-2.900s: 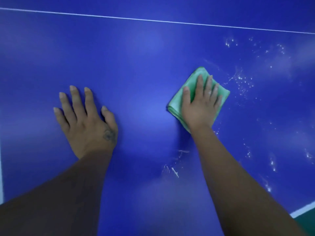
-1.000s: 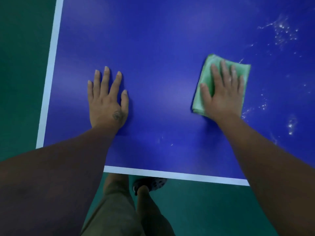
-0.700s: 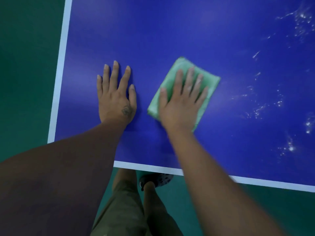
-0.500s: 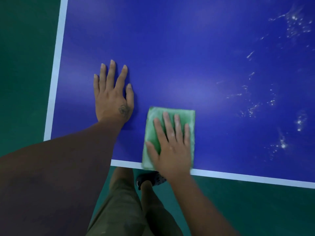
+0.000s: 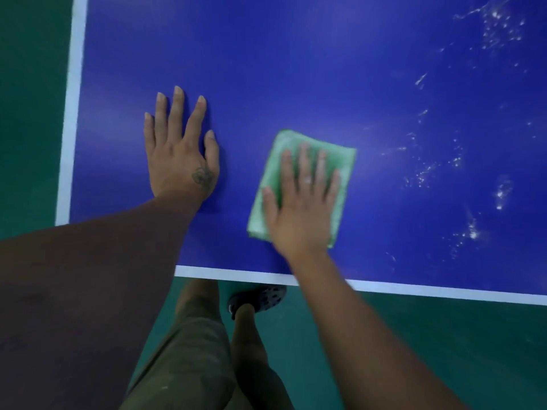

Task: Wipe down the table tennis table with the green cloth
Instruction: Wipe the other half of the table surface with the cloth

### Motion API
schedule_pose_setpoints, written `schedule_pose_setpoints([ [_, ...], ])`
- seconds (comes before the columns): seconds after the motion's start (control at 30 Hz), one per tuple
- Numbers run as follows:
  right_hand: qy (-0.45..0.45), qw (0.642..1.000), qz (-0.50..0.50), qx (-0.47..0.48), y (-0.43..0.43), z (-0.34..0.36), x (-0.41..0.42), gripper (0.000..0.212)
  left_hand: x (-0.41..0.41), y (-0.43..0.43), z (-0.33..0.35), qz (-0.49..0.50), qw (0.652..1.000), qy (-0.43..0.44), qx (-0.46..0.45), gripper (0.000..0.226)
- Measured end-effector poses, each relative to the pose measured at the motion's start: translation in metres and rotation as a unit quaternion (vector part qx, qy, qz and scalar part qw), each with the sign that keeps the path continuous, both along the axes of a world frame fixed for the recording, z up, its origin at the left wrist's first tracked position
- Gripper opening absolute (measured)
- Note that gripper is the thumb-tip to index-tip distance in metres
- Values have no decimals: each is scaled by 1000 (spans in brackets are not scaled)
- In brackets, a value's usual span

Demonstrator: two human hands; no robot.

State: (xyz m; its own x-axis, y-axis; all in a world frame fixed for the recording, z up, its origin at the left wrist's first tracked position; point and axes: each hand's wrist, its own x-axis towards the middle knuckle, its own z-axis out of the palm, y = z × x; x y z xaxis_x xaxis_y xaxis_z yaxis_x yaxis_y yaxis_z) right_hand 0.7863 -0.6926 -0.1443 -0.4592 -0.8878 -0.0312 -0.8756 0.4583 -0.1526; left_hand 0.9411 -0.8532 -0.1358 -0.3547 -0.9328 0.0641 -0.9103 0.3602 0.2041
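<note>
Head view — right hand [image 5: 302, 211] flat on green cloth [image 5: 343, 161]

your table tennis table [image 5: 296, 69] is deep blue, with a white band [image 5: 72, 113] along its left and near edges. pale speckles [image 5: 426, 173] scatter toward its right edge. the cloth [image 5: 343, 161] is light green, the floor [image 5: 29, 113] dark green. your shorts [image 5: 189, 365] are olive, your shoe [image 5: 266, 295] black with holes, and a dark tattoo [image 5: 202, 177] marks your left hand [image 5: 180, 161].

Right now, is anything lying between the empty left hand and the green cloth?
No. In the head view, only bare blue table shows between the left hand and the green cloth, which the right hand presses flat.
</note>
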Motion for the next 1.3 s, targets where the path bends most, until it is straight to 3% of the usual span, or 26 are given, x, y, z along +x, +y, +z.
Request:
schedule_pose_setpoints([
  [0.17, -52, 989, 135, -39, 58, 6, 10, 71, -3, 1, 1, -14, 999, -29, 2, 61],
  [0.4, -70, 968, 239, -22, 134, 7, -101, 71, -78, 36, 2, 51, 996, -71, 36, 76],
  [0.6, -31, 967, 254, -6, 138, 7, -225, 72, -142, 55, -8, 81, 995, -50, 33, 78],
  [0.77, -28, 956, 292, -10, 125, 8, -265, 71, -142, 55, -11, 79, 995, -52, 14, 76],
  [0.93, -22, 963, 268, -7, 128, 12, -253, 72, -143, 55, -11, 84, 995, -51, 13, 76],
  [1.13, -50, 970, 237, -8, 152, 10, -176, 74, -142, 56, -13, 83, 995, -53, -3, 76],
  [1.3, -55, 971, 232, -36, 118, 7, -165, 71, -143, 54, -17, 86, 995, -46, -18, 75],
])
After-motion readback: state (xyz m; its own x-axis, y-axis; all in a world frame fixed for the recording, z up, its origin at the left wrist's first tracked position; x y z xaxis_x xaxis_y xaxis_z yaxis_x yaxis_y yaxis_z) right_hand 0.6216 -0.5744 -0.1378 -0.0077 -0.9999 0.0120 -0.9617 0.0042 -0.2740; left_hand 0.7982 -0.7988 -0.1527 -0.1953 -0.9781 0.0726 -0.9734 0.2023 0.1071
